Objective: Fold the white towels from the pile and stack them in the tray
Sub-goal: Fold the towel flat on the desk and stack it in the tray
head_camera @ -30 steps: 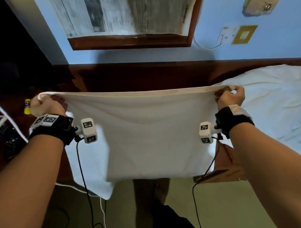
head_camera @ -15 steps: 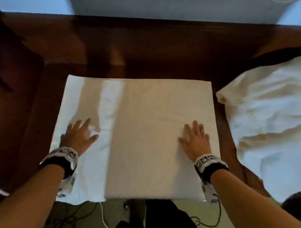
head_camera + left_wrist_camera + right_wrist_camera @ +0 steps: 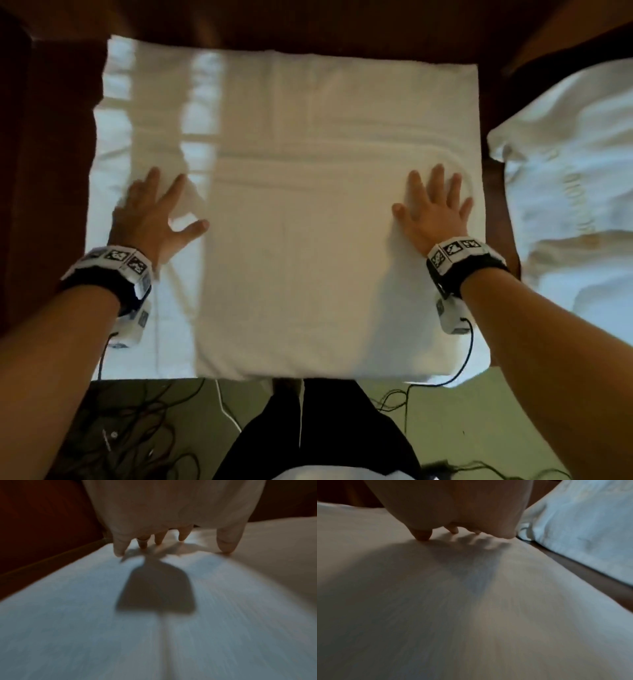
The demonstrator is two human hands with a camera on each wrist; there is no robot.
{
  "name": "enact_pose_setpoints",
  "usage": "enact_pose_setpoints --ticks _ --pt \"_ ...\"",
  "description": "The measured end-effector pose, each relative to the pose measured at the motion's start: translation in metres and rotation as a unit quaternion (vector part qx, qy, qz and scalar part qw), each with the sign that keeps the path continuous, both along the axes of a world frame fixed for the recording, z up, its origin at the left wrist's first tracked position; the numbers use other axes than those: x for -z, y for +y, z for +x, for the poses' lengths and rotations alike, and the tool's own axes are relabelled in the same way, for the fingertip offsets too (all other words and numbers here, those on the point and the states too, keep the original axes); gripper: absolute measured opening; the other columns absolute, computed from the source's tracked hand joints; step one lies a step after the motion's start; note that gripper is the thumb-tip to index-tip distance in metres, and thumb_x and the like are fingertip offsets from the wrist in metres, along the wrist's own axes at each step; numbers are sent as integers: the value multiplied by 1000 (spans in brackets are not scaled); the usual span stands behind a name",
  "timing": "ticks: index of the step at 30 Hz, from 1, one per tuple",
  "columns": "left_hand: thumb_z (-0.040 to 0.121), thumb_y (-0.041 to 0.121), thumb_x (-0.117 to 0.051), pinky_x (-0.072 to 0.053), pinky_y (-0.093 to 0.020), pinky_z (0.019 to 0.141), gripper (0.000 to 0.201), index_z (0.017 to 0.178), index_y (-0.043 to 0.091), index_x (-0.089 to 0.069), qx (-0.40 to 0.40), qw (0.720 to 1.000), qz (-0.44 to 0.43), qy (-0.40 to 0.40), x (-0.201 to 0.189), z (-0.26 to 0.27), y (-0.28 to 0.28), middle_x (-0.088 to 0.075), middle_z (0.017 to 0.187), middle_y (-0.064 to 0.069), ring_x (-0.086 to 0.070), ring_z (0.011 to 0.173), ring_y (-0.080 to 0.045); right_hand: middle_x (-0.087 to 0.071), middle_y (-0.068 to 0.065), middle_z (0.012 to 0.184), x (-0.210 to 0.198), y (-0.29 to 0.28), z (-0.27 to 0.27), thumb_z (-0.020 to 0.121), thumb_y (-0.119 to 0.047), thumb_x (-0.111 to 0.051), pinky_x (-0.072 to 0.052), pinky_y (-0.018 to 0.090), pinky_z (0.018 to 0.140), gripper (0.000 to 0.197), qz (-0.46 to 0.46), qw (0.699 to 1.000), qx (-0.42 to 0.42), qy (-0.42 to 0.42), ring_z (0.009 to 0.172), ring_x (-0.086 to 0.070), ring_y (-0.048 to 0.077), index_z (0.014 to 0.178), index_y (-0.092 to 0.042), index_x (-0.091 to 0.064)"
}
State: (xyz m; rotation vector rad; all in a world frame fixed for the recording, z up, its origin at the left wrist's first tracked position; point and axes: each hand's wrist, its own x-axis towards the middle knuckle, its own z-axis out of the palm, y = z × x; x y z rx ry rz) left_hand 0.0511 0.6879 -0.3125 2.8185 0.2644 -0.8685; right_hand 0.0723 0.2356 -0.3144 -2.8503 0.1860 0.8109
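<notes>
Low in the frame, tangled cables [image 3: 147,425] lie on the floor. Above them, at centre, a soft square towel [image 3: 325,240] lies flat on the dark wood desk [image 3: 51,171]. The left hand [image 3: 150,216] and right hand [image 3: 433,209] press on it, fingers straight and spread, grasping nothing. At the right edge sits the rumpled white pile [image 3: 575,192].

A bedroom or hotel room seems to be showing here: a dark wooden table [image 3: 58,144] is carrying white towels [image 3: 565,192], while tangled cables [image 3: 137,428] are lying on a greenish floor [image 3: 479,428] below.
</notes>
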Motion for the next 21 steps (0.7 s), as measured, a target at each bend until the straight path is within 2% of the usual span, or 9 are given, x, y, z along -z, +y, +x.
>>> enact_pose_setpoints --ticks 3,6,8,11,14,17,19,21 --pt "79 88 -29 -3 -69 118 88 147 60 20 14 999 14 41 0 -74 -6 33 161 14 18 153 -26 26 1 162 -6 13 -80 97 -64 -29 3 62 118 73 27 999 25 19 148 23 32 157 -37 4" --pt "78 90 -20 -4 -73 116 87 147 60 23 -2 998 15 62 2 -111 -8 42 157 14 22 152 -29 38 -8 156 -3 10 -134 91 -76 -15 8 63 117 76 19 999 8 49 145 32 30 151 -45 19" --pt "75 91 -19 -7 -74 115 90 148 58 21 7 998 36 56 6 -99 -5 37 160 13 19 152 -32 40 -11 155 1 3 -121 87 -79 -13 10 63 116 77 12 999 0 51 144 34 30 149 -49 21" --pt "76 90 -29 -7 -75 114 91 152 58 9 15 999 19 25 14 -58 1 25 164 14 14 153 -33 34 -9 158 11 1 -78 92 -74 -26 7 65 116 76 5 1000 4 27 146 29 32 151 -47 14" --pt "82 81 -46 -9 -72 116 91 156 52 -2 11 1000 -21 -18 10 -24 4 14 168 12 8 155 -31 29 -7 161 11 3 -43 94 -69 -31 6 64 117 75 5 1000 10 28 148 26 32 154 -44 7" --pt "88 67 -58 -9 -68 117 94 158 45 2 -7 998 -38 -56 0 -39 1 15 168 8 8 155 -28 24 -2 163 0 11 -49 96 -65 -31 4 63 118 73 -3 999 26 20 149 23 31 156 -39 2" --pt "94 64 -48 -6 -68 118 89 157 44 12 -12 999 -13 -34 -1 -77 -3 22 167 7 12 155 -27 26 -1 162 -6 19 -84 97 -64 -29 4 62 118 73 -9 999 32 16 148 24 30 157 -37 4" --pt "97 67 -28 -4 -69 118 80 150 46 28 -6 1000 -5 26 2 -120 -4 35 162 7 18 154 -28 33 -4 159 -7 26 -133 96 -68 -22 4 62 118 73 5 999 26 29 147 28 30 155 -40 12"
